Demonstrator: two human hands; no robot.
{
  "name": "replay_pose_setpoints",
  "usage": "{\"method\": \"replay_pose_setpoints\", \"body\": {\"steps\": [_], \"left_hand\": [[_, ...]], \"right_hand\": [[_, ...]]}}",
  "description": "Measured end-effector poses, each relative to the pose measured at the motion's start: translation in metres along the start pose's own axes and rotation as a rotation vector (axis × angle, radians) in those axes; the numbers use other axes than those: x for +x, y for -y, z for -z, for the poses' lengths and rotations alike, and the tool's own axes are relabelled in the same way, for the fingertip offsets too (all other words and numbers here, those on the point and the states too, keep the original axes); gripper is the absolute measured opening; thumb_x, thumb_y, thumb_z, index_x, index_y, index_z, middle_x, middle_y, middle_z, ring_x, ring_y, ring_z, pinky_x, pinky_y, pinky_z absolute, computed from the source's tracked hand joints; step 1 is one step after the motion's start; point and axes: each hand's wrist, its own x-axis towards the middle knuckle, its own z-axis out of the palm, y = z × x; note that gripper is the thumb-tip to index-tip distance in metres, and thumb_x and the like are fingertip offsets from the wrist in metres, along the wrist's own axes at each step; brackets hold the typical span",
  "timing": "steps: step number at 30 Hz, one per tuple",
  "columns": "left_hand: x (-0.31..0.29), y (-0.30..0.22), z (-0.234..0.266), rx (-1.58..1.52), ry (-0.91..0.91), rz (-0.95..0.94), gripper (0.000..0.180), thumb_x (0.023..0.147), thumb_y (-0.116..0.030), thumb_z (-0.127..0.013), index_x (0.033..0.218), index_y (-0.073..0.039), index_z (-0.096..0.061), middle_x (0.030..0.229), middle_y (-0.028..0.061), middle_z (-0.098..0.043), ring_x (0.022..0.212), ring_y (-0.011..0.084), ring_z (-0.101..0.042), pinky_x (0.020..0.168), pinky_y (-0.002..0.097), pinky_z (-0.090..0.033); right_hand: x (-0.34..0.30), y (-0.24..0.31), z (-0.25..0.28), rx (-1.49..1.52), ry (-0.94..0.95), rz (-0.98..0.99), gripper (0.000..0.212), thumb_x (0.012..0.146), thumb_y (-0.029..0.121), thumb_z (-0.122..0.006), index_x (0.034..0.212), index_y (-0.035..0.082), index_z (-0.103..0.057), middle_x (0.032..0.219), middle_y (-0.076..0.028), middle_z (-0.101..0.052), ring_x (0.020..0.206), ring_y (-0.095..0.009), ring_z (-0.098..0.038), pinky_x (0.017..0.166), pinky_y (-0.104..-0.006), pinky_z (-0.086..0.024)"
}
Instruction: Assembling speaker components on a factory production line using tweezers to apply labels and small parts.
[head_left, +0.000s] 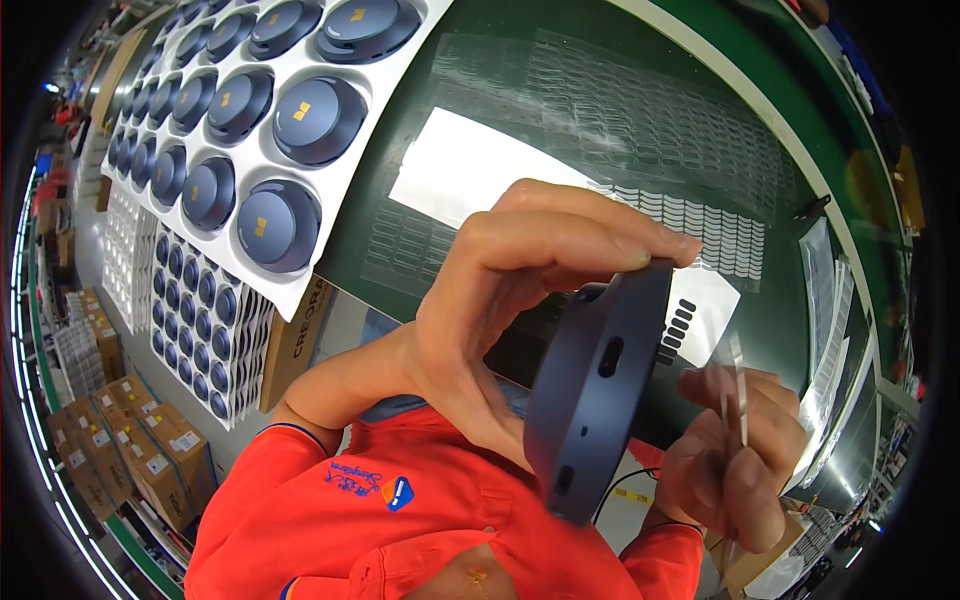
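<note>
Going by a clock dial centred on the navy dome-shaped housing (575,400), the left hand (490,290) comes in from 10, fingertips on the housing's top rim, so it's basically wrapped around it. The right hand (770,440) sits at 4, thumb and fingers pinched on a thin see-through strip (736,395), kinda blurry, with a gap between strip and housing.

Edges: the white moulded tray (335,180) ends around 10 to 11, then a sliver of dark green tabletop (350,235), then a white sheet (450,170) at 11. The table's pale curved rim (800,155) swings from 1 to 3, so most of the room is toward 12, over flat clear sheets (650,110).

The housing's held up edge-on: matte, with a dark oval slot mid-side and smaller openings below it.
</note>
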Motion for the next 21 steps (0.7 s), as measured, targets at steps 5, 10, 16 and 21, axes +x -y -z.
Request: {"method": "replay_pose_setpoints", "body": {"steps": [5, 10, 16, 21], "left_hand": [[-0.003, -0.004, -0.001, 0.005, 0.01, 0.038, 0.053, 0.079, 0.004, -0.072, 0.119, -0.003, -0.037, 0.112, 0.024, -0.051, 0.102, 0.0354, -0.063, 0.086, 0.0404, -0.058], [-0.002, -0.004, -0.005, 0.008, 0.019, 0.061, 0.051, 0.08, 0.003, -0.071, 0.119, -0.003, -0.038, 0.112, 0.0245, -0.052, 0.101, 0.0348, -0.064, 0.085, 0.04, -0.058], [-0.004, -0.007, -0.004, 0.031, 0.02, 0.083, 0.049, 0.082, 0.001, -0.07, 0.119, -0.003, -0.039, 0.111, 0.025, -0.053, 0.1, 0.034, -0.064, 0.085, 0.0395, -0.058], [0.003, -0.009, -0.005, 0.039, 0.031, 0.088, 0.047, 0.083, -0.001, -0.069, 0.119, -0.002, -0.039, 0.11, 0.0255, -0.054, 0.099, 0.0334, -0.064, 0.084, 0.039, -0.058]], "right_hand": [[0.022, 0.007, 0.03, 0.241, 0.524, -0.409, 0.041, 0.091, 0.028, -0.047, 0.118, -0.001, -0.058, 0.084, -0.015, -0.065, 0.068, -0.025, -0.059, 0.053, -0.0339, -0.045], [0.02, 0.011, 0.012, 0.206, 0.407, -0.3, 0.034, 0.074, 0.019, -0.056, 0.099, -0.002, -0.063, 0.075, -0.01, -0.061, 0.061, -0.024, -0.056, 0.051, -0.0332, -0.043], [0.018, 0.006, -0.011, 0.113, 0.295, -0.128, 0.03, 0.053, 0.01, -0.066, 0.08, -0.002, -0.067, 0.065, -0.005, -0.057, 0.055, -0.022, -0.055, 0.049, -0.0315, -0.04], [0.015, -0.007, -0.008, 0.053, 0.31, 0.029, 0.027, 0.071, 0.019, -0.069, 0.091, 0.001, -0.067, 0.072, -0.011, -0.064, 0.052, -0.018, -0.056, 0.048, -0.0297, -0.042]]}}
